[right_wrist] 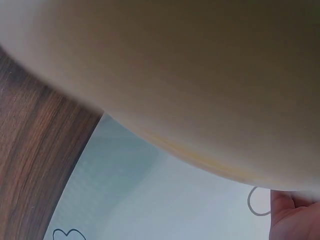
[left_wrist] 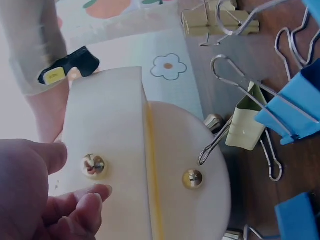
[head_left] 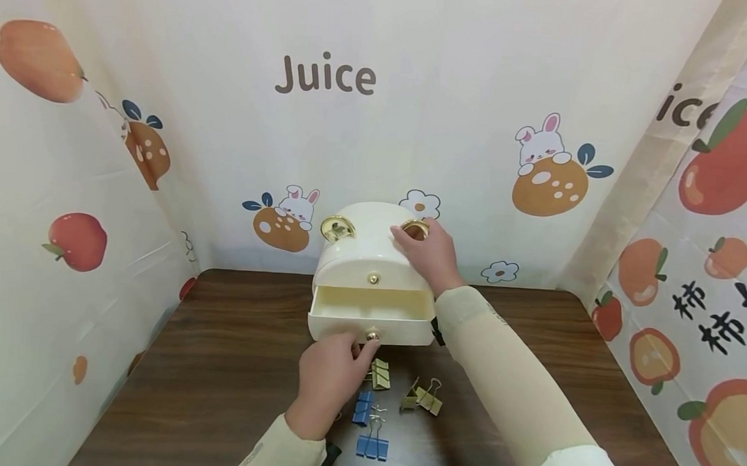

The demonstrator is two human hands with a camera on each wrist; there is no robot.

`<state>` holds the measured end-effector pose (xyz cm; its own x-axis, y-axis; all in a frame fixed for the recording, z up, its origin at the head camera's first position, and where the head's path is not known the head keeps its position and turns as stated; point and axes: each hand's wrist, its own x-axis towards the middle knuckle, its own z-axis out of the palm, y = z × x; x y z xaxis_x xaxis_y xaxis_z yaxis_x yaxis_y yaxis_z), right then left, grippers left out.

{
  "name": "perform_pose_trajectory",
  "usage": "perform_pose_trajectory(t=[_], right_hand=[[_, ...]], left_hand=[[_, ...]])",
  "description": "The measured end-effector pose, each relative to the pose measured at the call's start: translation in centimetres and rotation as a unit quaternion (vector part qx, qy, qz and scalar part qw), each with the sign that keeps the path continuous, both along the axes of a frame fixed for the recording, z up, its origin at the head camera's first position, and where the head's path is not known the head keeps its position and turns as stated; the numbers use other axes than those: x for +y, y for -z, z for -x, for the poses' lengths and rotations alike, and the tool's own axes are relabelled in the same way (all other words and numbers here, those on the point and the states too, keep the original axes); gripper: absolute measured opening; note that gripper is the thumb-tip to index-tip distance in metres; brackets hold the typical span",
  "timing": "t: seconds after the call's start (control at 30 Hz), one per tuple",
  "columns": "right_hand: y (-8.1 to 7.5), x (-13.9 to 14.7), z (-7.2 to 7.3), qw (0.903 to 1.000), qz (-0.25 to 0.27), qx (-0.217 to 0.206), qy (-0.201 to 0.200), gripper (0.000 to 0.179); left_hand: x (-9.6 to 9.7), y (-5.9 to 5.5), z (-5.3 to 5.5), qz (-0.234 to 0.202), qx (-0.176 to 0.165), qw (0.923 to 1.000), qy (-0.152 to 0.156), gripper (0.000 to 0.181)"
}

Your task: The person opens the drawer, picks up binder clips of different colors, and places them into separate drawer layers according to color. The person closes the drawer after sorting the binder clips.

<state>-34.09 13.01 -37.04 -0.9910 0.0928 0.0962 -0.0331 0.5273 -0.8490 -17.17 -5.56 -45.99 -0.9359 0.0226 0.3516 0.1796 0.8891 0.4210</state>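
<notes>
A white, round-topped cabinet (head_left: 373, 243) with two drawers stands against the back wall covering. Its lower drawer (head_left: 338, 327) is pulled out, and the pale inside shows. At that drawer's front, my left hand (head_left: 328, 371) has thumb and fingertips about the gold knob (left_wrist: 94, 165). The upper drawer is closed, with its own gold knob (left_wrist: 192, 178). On top of the cabinet, my right hand (head_left: 432, 253) grips the right gold-rimmed ear (head_left: 415, 228). In the right wrist view the cabinet's blurred side hides most of the right hand.
Gold binder clips (head_left: 425, 398) and blue binder clips (head_left: 372, 447) lie on the dark wooden table (head_left: 217, 379) before the drawer. A second gold-rimmed ear (head_left: 338, 228) is on the cabinet's left. Printed fabric (head_left: 449, 76) surrounds the table's back and sides.
</notes>
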Motion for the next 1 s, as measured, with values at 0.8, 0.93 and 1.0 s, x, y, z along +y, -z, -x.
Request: perform_pose_trajectory(t=[0.8, 0.93, 1.0], right_hand=[[0.3, 0.4, 0.1, 0.9998, 0.001, 0.017, 0.003, 0.063], [0.3, 0.2, 0.0, 0.9998, 0.005, 0.019, 0.0, 0.061], [0.3, 0.2, -0.1, 0.9998, 0.007, 0.017, -0.001, 0.061]], left_hand=[[-3.4, 2.5, -0.7, 0.1, -0.055, 0.98, 0.163, 0.027], [-4.1, 2.9, -1.0, 0.115, -0.039, 0.98, 0.158, 0.034], [-4.6, 3.3, -1.1, 0.124, -0.035, 0.979, 0.158, 0.038]])
